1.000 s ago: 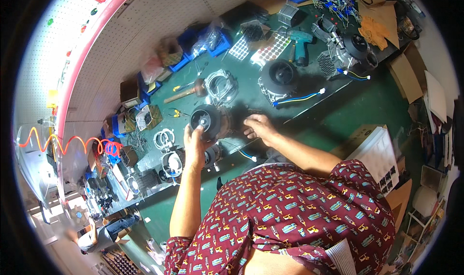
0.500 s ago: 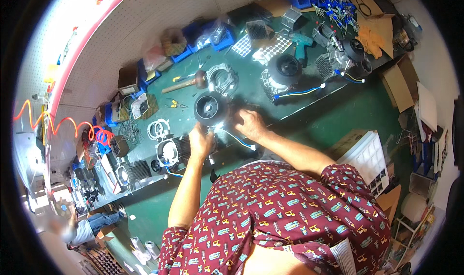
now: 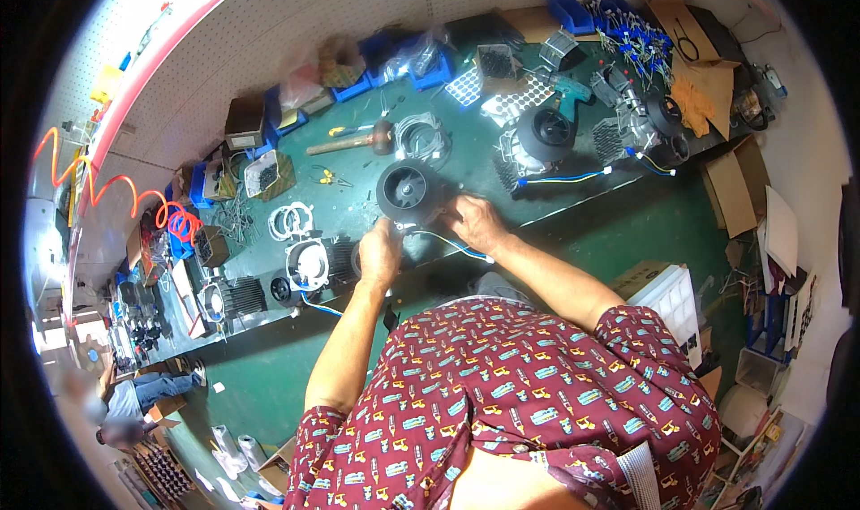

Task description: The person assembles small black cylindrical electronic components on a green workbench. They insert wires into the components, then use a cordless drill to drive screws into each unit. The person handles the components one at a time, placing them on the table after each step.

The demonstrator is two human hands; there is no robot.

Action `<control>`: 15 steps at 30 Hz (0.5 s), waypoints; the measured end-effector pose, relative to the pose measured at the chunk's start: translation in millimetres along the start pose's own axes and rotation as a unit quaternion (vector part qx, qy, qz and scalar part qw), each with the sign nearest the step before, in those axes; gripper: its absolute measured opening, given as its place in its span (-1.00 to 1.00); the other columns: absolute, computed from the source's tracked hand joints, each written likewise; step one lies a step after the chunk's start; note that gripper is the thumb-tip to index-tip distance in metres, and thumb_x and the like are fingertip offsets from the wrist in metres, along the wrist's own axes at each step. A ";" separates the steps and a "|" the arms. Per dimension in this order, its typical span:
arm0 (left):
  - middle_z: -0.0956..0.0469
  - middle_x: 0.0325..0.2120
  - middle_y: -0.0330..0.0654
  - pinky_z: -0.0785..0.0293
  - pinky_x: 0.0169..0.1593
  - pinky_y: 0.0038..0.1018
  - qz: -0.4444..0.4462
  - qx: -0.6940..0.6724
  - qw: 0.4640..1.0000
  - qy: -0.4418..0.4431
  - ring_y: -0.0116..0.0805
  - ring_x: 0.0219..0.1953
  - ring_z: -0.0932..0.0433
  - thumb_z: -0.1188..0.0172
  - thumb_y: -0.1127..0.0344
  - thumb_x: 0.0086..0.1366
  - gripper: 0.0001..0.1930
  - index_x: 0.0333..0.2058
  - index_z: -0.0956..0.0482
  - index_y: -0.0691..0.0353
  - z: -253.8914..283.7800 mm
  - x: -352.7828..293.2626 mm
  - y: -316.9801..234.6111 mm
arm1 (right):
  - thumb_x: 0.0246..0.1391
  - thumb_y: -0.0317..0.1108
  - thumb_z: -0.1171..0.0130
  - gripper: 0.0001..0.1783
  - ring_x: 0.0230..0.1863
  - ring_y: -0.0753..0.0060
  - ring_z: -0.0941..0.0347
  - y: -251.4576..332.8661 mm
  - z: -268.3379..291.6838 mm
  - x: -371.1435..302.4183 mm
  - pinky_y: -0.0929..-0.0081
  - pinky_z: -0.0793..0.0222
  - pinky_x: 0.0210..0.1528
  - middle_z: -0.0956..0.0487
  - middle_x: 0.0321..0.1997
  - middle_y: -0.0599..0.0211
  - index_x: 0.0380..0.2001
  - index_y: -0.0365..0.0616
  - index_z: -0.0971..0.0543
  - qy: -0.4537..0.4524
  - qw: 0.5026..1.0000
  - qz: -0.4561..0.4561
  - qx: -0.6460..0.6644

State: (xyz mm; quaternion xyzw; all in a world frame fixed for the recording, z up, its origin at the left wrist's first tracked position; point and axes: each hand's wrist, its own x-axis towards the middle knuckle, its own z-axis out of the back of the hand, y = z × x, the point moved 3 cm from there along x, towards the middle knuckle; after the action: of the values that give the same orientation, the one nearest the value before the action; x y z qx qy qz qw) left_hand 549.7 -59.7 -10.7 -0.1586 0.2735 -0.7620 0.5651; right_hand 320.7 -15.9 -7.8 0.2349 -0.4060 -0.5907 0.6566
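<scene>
Standing at the green workbench (image 3: 573, 214), I keep the round black fan housing (image 3: 409, 192) near its front edge. My right hand (image 3: 475, 223) is closed on its lower right side, my left hand (image 3: 380, 254) grips below it. A wooden mallet (image 3: 354, 141) lies behind, and white and blue wires (image 3: 448, 241) hang between my hands.

Both hands work at the near edge of the green bench (image 3: 573, 197), hemmed in by the black fan housing (image 3: 408, 190) just beyond them. To the left, a silver motor (image 3: 309, 264) crowds the edge. Behind, a hammer (image 3: 354, 140) and wire coil (image 3: 421, 137) block the way. Rightward, bare bench runs toward another black blower (image 3: 545, 134).
</scene>
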 end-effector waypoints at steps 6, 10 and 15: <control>-0.63 -0.37 0.18 -0.56 -0.18 -0.20 -0.009 -0.076 0.997 -0.001 0.09 -0.27 -0.66 -0.30 0.32 0.17 -0.72 -0.19 -0.56 0.36 17.1 -4.5 -21.1 | -0.05 -0.32 -0.35 -0.73 -0.23 -0.09 -0.58 -0.6 10.3 3.2 0.16 -0.50 -0.17 -0.62 -0.30 0.03 -0.31 -0.25 -0.57 0.014 0.998 -0.050 0.020; -0.67 -0.30 0.02 -0.54 -0.09 -0.38 0.040 -0.236 0.970 -0.051 -0.23 -0.23 -0.66 -0.26 0.34 0.20 -0.69 -0.13 -0.57 0.41 21.4 11.0 -11.9 | -0.09 -0.38 -0.32 -0.67 -0.24 0.04 -0.63 -7.4 14.2 17.5 0.27 -0.51 -0.13 -0.67 -0.26 -0.02 -0.22 -0.31 -0.61 -0.084 0.963 -0.178 0.181; -0.61 -0.51 0.13 -0.53 -0.31 -0.28 0.061 -0.056 0.996 -0.040 -0.16 -0.42 -0.62 -0.09 0.58 -0.04 -0.72 -0.28 -0.58 0.45 7.8 37.3 -5.7 | -0.09 -0.48 -0.25 -0.68 -0.13 0.02 -0.61 -34.6 -12.0 39.9 0.24 -0.49 -0.07 -0.66 -0.24 -0.06 -0.18 -0.28 -0.65 -0.063 0.986 -0.117 0.097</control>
State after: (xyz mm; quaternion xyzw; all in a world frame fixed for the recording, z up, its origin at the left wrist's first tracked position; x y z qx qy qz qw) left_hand 538.0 -95.7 -3.7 -0.2033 0.3026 -0.7025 0.6112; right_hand 309.0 -63.2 -31.6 0.3054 -0.4714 -0.6353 0.5301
